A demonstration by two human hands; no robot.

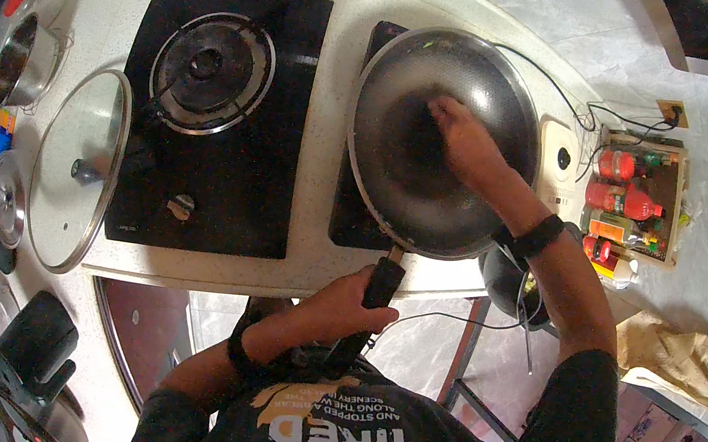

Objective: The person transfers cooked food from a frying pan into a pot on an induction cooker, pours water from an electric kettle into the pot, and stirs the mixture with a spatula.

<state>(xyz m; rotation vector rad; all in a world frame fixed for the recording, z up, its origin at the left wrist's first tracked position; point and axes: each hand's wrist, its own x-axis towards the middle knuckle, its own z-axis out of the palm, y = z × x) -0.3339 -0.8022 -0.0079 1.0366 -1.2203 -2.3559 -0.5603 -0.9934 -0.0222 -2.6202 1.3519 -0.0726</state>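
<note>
A dark wok with a textured inner wall stands over a black cooktop. My left hand is closed around the wok's black handle. Over the middle of the wok, my right hand has its fingers curled together; whether they pinch something small cannot be told. A small green scrap clings near the wok's far rim. Behind my right forearm, a dark bowl with some greenish food and a metal utensil is partly hidden.
A gas hob, a glass lid and a steel pot are on the left. Sauce bottles fill a basket at the right, near a crumpled paper bag. A power cord runs behind the wok.
</note>
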